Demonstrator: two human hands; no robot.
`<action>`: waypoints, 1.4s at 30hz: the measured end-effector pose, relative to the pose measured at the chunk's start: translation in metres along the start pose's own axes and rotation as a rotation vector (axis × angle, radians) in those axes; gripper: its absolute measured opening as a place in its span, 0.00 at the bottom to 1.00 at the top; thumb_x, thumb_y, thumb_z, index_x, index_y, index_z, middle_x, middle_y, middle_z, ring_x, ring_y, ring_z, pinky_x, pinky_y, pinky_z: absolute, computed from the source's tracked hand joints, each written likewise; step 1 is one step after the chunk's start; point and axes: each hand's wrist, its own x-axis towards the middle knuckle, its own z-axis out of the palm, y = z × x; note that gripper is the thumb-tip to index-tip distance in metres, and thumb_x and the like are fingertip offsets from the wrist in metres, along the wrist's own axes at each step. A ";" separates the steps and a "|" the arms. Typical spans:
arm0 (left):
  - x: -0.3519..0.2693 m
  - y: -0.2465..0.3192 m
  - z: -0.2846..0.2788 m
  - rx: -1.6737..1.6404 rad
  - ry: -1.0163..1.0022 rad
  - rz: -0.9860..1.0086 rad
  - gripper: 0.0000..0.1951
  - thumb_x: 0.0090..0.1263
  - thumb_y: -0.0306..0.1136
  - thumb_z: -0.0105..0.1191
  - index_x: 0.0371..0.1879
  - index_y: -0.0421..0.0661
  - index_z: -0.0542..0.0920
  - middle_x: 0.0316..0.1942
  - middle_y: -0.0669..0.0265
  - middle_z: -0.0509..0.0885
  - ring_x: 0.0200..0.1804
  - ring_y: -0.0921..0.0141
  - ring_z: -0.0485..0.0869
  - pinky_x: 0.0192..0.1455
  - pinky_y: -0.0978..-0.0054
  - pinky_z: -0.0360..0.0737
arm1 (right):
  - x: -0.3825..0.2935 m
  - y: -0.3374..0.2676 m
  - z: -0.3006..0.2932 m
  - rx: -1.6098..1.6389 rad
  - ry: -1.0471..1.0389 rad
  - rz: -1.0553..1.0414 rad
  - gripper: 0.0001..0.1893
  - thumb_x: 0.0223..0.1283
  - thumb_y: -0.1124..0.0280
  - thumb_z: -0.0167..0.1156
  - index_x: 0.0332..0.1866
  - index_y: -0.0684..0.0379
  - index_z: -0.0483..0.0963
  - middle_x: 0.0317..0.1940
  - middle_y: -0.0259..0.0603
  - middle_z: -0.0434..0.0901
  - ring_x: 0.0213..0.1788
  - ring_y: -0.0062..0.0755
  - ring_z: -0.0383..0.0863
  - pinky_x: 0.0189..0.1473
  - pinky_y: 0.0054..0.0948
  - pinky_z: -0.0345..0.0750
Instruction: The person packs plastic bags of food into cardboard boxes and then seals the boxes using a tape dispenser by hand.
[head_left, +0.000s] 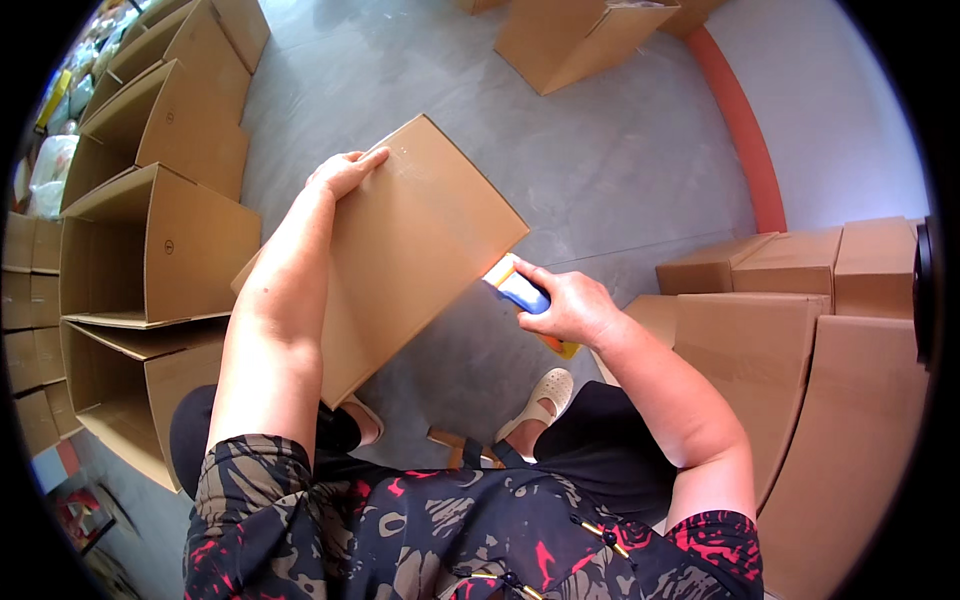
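A brown cardboard box (420, 240) is tilted in front of me, above the floor between my legs. My left hand (349, 172) grips its far left edge, with the thumb lying on the upper face. In my right hand (574, 300) is a packing-tape dispenser (525, 291) with a blue and yellow body. The dispenser's head is at the box's right edge, near the right corner. Whether tape has stuck to the box there cannot be made out. The underside of the box is hidden.
Open cardboard boxes (199, 247) stand stacked along my left. Closed boxes (750, 352) are piled at my right. Another open box (577, 45) stands on the grey floor (360, 67) ahead. A wooden stool (450, 439) shows beneath me, and plastic-wrapped goods (52, 169) lie far left.
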 end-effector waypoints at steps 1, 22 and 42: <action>-0.003 0.000 -0.002 0.005 0.011 0.002 0.34 0.68 0.69 0.52 0.68 0.65 0.77 0.68 0.73 0.79 0.70 0.69 0.75 0.75 0.68 0.66 | 0.000 0.003 0.006 0.026 0.005 -0.009 0.43 0.46 0.53 0.64 0.75 0.33 0.65 0.42 0.47 0.87 0.47 0.49 0.87 0.52 0.43 0.82; 0.023 -0.057 0.015 0.002 0.279 0.111 0.30 0.76 0.63 0.41 0.65 0.56 0.79 0.61 0.60 0.83 0.66 0.58 0.79 0.69 0.62 0.72 | 0.024 0.025 -0.010 0.183 0.473 -0.463 0.40 0.49 0.58 0.69 0.74 0.33 0.68 0.35 0.48 0.85 0.37 0.49 0.86 0.41 0.42 0.82; 0.021 -0.046 -0.056 0.528 0.628 0.189 0.28 0.82 0.57 0.27 0.80 0.72 0.54 0.82 0.82 0.54 0.81 0.68 0.56 0.81 0.44 0.47 | 0.089 -0.038 -0.054 0.117 0.255 -0.474 0.39 0.47 0.47 0.66 0.71 0.34 0.71 0.42 0.42 0.88 0.41 0.46 0.88 0.48 0.39 0.83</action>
